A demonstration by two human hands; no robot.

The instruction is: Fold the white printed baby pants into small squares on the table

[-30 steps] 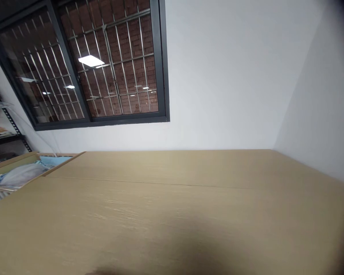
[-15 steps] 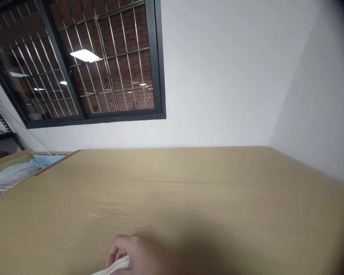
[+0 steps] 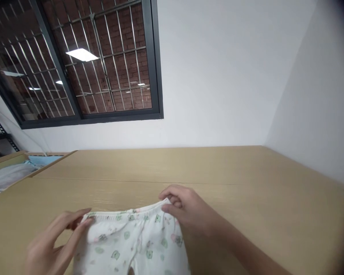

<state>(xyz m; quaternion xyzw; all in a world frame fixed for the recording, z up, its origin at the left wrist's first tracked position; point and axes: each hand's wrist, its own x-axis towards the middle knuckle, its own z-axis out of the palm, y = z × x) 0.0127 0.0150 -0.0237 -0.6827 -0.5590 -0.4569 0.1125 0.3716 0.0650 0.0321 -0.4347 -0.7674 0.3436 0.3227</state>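
Pinching opposite ends of the waistband [image 3: 122,214], the two hands hold a pair of small pants [image 3: 111,240] over the near part of the tabletop [image 3: 246,214], left of its middle; the near edge and the lower legs are out of view. Half a second ago only one hand and a strip of white cloth showed here; now both hands are in view and the pants are spread, so the waistband is held at both ends. The left hand [image 3: 81,219] grips its end between thumb and fingers, while the right hand [image 3: 167,204], fingers curled, clasps the other corner, slightly farther from the near edge. Whether the cloth touches the surface, I cannot tell. The fabric looks soft and thin, white with green and pink prints, gathered in fine puckers below the waistband, with creases down the middle. Beneath lies smooth, tan, wood-coloured board, faintly scuffed, with a straight seam [image 3: 103,180] running roughly along the far edge. Beyond the left edge, a wooden frame [image 3: 50,168] holds rumpled pale and blue cloth [image 3: 11,175]. Past the far edge rises a plain, matte white wall [image 3: 212,76] with a dark-framed window [image 3: 155,76], metal bars [image 3: 126,52] and rough red brick [image 3: 119,80] behind.
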